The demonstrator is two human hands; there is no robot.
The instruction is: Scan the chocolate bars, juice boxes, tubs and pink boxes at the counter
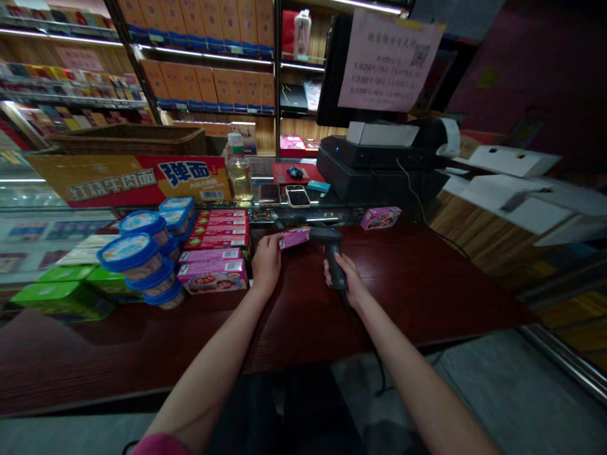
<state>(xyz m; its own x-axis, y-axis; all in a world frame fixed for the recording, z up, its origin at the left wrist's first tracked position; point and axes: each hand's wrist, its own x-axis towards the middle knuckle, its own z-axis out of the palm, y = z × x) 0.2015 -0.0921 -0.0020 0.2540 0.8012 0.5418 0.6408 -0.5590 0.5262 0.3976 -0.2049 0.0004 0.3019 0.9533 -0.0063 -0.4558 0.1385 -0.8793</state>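
My right hand (348,278) is wrapped round the grip of a dark barcode scanner (337,268). The scanner's head points left, close to a small pink-purple box (294,239). That box is gripped by my left hand (266,262), just above the dark red counter (303,328). Beside my left hand, several red boxes (220,227) and pink-purple boxes (213,275) stand in rows. One more pink box (380,218) lies apart, to the right of the scanner.
Stacked blue-lidded tubs (130,251) and green packages (66,297) are at the left. Behind the counter are an oil-coloured bottle (239,174), phones (298,196) and a black register unit (370,170). The scanner's cable (379,363) hangs over the front edge.
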